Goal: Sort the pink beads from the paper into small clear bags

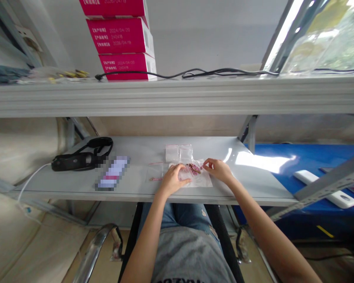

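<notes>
Small pink beads [194, 169] lie on clear plastic [205, 181], between the fingers of the left hand [172, 180], thumb spread apart, and those of the right hand [220, 170], bunched; whether these pinch anything, I cannot tell. Just left of the left fingers is a clear bag [155, 171]; beyond them, pale packets [172, 152] on the tabletop [253, 182].

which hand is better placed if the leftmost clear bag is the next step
Probably the left hand: it is close beside that clear bag, while the right hand is on the far side of the pinkish pile.
</notes>
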{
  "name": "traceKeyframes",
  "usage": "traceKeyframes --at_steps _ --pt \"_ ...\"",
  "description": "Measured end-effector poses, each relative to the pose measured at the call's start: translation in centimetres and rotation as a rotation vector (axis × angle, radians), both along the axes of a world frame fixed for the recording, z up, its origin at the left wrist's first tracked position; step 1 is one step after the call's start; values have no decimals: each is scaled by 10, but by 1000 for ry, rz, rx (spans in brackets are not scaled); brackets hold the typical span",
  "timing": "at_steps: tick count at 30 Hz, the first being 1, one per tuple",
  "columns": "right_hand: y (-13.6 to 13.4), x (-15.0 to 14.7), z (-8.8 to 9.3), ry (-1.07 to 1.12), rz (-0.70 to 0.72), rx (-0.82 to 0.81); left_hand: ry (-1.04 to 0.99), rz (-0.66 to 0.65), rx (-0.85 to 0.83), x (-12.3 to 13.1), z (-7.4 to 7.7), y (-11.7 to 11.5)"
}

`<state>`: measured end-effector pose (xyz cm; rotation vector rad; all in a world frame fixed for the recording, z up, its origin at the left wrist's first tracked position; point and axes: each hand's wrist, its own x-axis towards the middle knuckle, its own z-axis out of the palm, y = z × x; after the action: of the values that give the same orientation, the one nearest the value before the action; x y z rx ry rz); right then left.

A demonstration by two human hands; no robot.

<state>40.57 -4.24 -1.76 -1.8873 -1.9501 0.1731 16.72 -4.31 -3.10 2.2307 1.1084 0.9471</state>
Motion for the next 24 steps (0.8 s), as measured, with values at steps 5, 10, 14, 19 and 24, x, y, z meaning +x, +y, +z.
traceKeyframes --at_steps 5,10,14,19,24 --pt "1 3 -2 -82 10 -50 23 -5 -8 0 4 -2" --pt "-2 -2 1 -97 32 -77 22 -11 -19 0 4 -2" --pt "-3 -3 2 -93 40 -77 20 -11 -23 0 4 -2" --pt "-4 -5 2 -90 42 -69 9 -20 -9 -1 2 -2" --pt "-5 -8 4 -99 25 -59 17 -23 -7 -1 2 -2"
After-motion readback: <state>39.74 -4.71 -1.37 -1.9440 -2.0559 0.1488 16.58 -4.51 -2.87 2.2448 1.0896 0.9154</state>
